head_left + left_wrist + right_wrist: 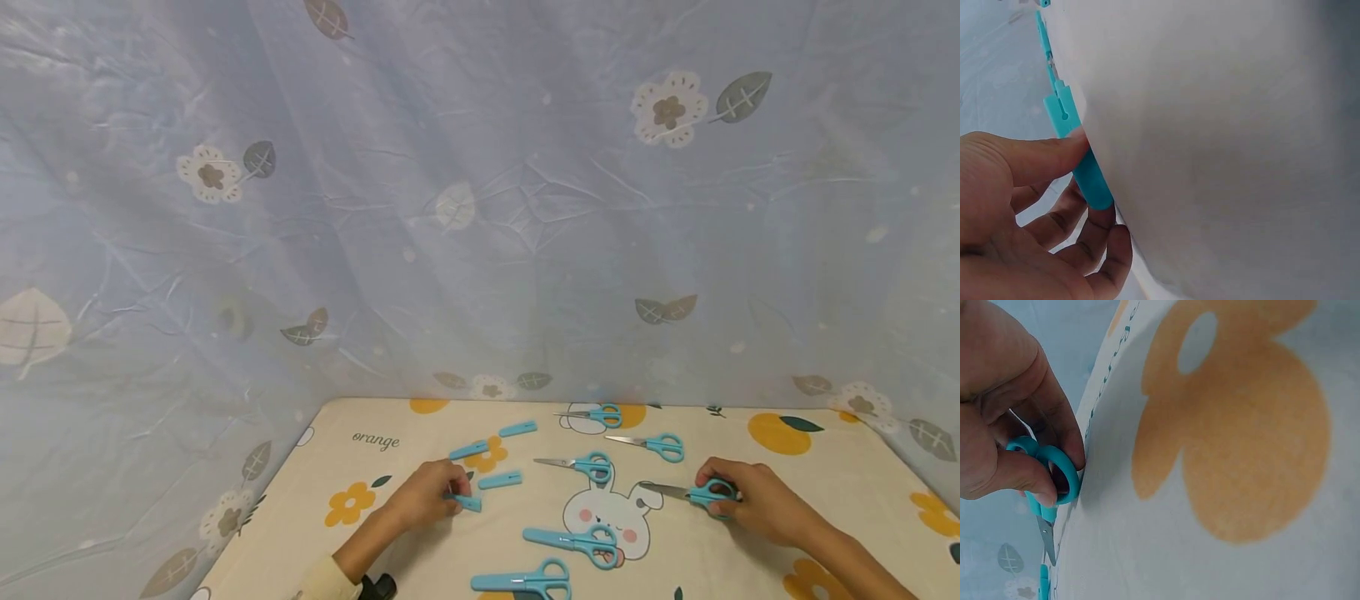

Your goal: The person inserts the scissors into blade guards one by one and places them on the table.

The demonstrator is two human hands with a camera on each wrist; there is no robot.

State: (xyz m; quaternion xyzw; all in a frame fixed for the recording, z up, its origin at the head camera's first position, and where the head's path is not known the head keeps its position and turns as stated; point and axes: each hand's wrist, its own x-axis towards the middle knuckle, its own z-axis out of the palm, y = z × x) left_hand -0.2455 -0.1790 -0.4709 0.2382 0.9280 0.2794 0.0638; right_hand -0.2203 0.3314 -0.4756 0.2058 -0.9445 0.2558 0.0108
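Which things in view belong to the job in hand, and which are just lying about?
Likely job:
blue plastic blade cover, in the left hand
blue-handled metal scissors, in the right hand
three loose matching covers
three bare-bladed scissors
two sheathed scissors

Just about:
cream printed tablecloth
blue-grey leaf-print curtain

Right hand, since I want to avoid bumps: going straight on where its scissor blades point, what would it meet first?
In the head view, probably the lowest of the three unheld uncapped scissors; height is unclear, so the right hand might pass above.
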